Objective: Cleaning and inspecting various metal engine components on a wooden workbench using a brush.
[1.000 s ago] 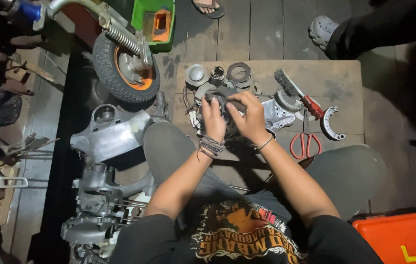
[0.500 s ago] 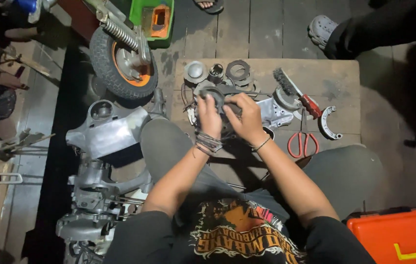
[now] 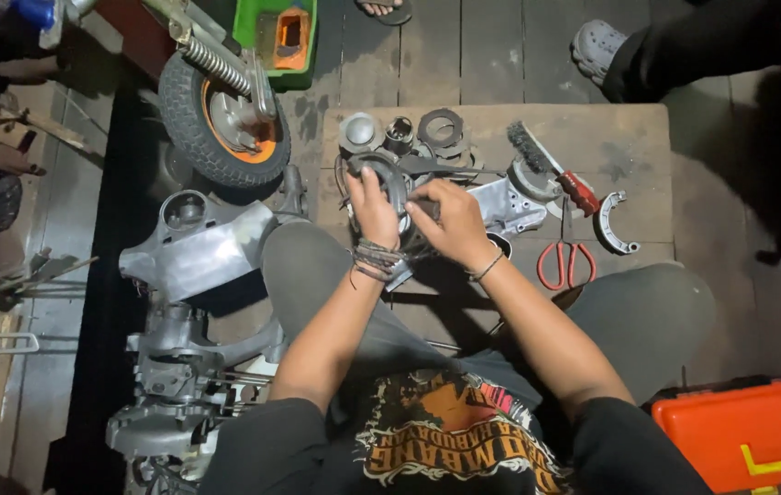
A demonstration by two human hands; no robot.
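Note:
Both my hands work on a dark round engine part [image 3: 401, 188] that lies on a wooden board [image 3: 629, 137] in front of my knees. My left hand [image 3: 374, 209] grips its left side, fingers curled over the rim. My right hand [image 3: 445, 220] holds its right side, fingertips pinching at the centre. A silver engine casing [image 3: 511, 203] lies just right of the part. What sits under my palms is hidden.
On the board lie metal rings [image 3: 441, 128], a wire brush with a red handle [image 3: 551, 165], red scissors [image 3: 566, 261] and a curved brake shoe [image 3: 612, 225]. A small wheel with an orange hub [image 3: 221, 119] and a grey scooter frame [image 3: 193, 247] stand left. An orange toolbox [image 3: 753, 431] sits lower right. Another person's foot [image 3: 597, 46] is beyond.
My hands stay on the round part with only small shifts of the fingers. The view has slid slightly, nothing else moved.

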